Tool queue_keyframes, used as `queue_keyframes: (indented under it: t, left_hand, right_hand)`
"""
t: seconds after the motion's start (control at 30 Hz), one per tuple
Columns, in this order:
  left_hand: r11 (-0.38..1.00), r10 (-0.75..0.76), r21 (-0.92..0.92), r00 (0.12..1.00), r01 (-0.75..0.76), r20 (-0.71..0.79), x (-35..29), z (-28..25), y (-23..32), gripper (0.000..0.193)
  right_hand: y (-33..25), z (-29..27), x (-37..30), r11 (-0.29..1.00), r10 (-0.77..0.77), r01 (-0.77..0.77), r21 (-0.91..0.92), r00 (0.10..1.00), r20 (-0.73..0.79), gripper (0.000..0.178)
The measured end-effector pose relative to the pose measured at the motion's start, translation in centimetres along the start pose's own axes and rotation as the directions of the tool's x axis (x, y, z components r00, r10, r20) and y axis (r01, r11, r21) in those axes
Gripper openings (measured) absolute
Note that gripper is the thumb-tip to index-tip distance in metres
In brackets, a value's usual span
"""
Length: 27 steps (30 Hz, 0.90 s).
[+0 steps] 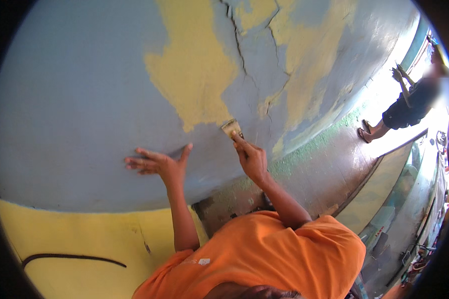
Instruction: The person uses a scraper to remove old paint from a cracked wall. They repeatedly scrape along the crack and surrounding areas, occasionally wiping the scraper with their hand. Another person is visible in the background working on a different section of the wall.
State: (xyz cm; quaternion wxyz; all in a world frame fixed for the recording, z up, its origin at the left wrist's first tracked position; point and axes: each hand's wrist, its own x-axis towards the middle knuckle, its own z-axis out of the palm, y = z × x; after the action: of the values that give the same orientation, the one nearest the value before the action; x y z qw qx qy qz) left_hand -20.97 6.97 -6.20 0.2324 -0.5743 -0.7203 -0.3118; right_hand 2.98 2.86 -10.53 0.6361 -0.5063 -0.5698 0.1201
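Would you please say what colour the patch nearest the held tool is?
The patch is pale yellow; the head view shows it best.

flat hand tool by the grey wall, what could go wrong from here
The flat hand tool in the right hand could gouge the grey wall if its edge digs in. If it strayed onto the long crack, the rim might chip. The left hand, spread close to the wall, might scuff it.
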Motion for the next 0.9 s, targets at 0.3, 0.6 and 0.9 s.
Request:
queue_keyframes:
  t: [0.3,0.6,0.9]
  left_hand:
    - [0.994,-0.035,-0.105,0.997,0.043,0.073,-0.5,-0.9,-0.2,0.168]
    - [0.999,0.047,-0.012,0.999,-0.047,-0.014,-1.0,-0.2,-1.5,0.167]
    - [0.987,0.132,-0.091,0.991,-0.131,0.007,-1.7,0.3,-2.3,0.168]
  right_hand:
    - [-0.2,-0.9,-0.6,0.978,0.193,-0.171,-0.123,0.962,0.193,0.049]
    - [-0.1,-0.9,0.3,0.996,0.091,-0.088,-0.027,0.978,0.190,0.044]
    - [-0.3,-1.1,-1.3,0.951,0.307,-0.308,-0.027,0.933,0.188,0.044]
